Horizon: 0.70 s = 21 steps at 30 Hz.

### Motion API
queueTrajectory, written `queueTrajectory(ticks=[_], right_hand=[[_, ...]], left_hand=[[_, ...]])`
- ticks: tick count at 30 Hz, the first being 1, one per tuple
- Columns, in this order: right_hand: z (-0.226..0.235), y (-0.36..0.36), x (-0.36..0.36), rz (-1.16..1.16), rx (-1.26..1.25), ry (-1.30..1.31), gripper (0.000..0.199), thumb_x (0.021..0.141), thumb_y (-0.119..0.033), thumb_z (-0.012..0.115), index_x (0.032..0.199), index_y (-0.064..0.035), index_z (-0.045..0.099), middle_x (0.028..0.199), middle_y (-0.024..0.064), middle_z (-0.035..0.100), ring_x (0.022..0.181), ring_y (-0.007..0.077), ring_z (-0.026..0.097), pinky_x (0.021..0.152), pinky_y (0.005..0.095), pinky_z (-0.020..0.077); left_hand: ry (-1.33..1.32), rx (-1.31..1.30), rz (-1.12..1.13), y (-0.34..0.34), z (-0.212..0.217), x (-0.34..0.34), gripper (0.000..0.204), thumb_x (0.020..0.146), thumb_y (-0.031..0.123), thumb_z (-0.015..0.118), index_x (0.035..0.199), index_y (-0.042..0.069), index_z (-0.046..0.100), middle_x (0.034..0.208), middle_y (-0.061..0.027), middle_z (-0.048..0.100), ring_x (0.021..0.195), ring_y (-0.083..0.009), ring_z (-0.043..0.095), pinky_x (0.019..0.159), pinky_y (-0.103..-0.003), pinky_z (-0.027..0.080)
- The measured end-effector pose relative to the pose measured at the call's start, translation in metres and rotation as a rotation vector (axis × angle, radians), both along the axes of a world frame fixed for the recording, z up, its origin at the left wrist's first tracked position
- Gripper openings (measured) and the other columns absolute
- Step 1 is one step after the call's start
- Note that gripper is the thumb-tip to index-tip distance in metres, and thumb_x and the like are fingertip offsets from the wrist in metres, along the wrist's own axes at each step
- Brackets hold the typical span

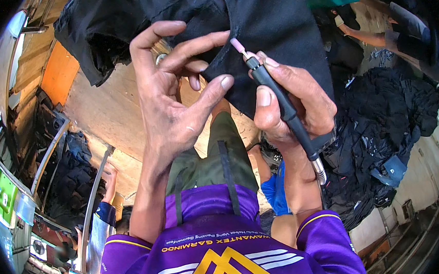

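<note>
A handheld rotary grinder [279, 93], with a slim black body and a small pink grinding tip, is gripped like a pen in my right hand [312, 105]. Its tip lies at the edge of a black cloth garment [285, 23] spread in front of me. My left hand [173, 97] has its fingers and thumb apart. The left index fingertip reaches the garment's edge, close to the pink tip; the other fingers bend beneath it, partly in shadow. A metal cable end leaves the grinder's rear beside my right wrist.
A big heap of black garments [379, 134] lies at the right, and more dark cloth [73, 161] at the left. Another person's arm [366, 35] reaches in at the upper right; a further person's hand [108, 182] shows at the left. Metal rails [95, 204] stand at the left.
</note>
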State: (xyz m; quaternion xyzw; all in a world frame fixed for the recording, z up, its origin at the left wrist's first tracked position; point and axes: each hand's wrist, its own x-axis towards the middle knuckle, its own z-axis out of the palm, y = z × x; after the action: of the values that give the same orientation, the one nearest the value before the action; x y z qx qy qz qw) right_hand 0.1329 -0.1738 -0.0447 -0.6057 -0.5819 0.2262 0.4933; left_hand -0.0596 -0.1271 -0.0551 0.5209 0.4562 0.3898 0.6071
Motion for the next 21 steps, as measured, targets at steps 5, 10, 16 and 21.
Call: queueTrajectory(ticks=[5, 10, 16, 21], right_hand=[[0.001, -0.001, 0.008, 0.144, 0.029, -0.068, 0.028, 0.091, -0.008, 0.076, 0.116, 0.0053, 0.074, 0.106, 0.0257, 0.082, 0.101, 0.0348, 0.083, 0.091, 0.0420, 0.0678], [-0.002, -0.003, 0.008, 0.214, 0.054, -0.075, 0.027, 0.095, -0.008, 0.072, 0.119, 0.0058, 0.072, 0.111, 0.0274, 0.082, 0.108, 0.0383, 0.082, 0.101, 0.0485, 0.0654], [-0.004, -0.003, 0.009, 0.269, 0.053, -0.052, 0.025, 0.094, -0.007, 0.073, 0.115, 0.0061, 0.073, 0.110, 0.0273, 0.082, 0.110, 0.0394, 0.082, 0.104, 0.0530, 0.0641], [-0.003, 0.000, 0.008, 0.303, 0.072, -0.023, 0.023, 0.092, -0.006, 0.074, 0.111, 0.0071, 0.074, 0.108, 0.0269, 0.082, 0.111, 0.0400, 0.081, 0.106, 0.0543, 0.0627]], left_hand=[[-0.009, -0.019, 0.024, -0.006, 0.000, -0.001, 0.087, 0.088, -0.005, 0.089, 0.154, 0.006, 0.033, 0.129, -0.0256, 0.076, 0.104, -0.0189, 0.078, 0.085, -0.025, 0.056], [-0.005, -0.039, 0.075, -0.009, 0.001, 0.000, 0.083, 0.087, -0.001, 0.091, 0.150, 0.007, 0.037, 0.121, -0.0169, 0.079, 0.098, -0.0140, 0.076, 0.080, -0.023, 0.053], [0.013, 0.001, 0.083, -0.010, 0.000, 0.000, 0.081, 0.087, -0.003, 0.090, 0.149, 0.007, 0.039, 0.116, -0.0143, 0.078, 0.100, -0.0141, 0.076, 0.080, -0.023, 0.055], [0.034, 0.003, 0.096, -0.013, 0.001, 0.002, 0.080, 0.087, -0.005, 0.089, 0.149, 0.006, 0.040, 0.114, -0.0114, 0.077, 0.099, -0.0131, 0.074, 0.082, -0.024, 0.057]])
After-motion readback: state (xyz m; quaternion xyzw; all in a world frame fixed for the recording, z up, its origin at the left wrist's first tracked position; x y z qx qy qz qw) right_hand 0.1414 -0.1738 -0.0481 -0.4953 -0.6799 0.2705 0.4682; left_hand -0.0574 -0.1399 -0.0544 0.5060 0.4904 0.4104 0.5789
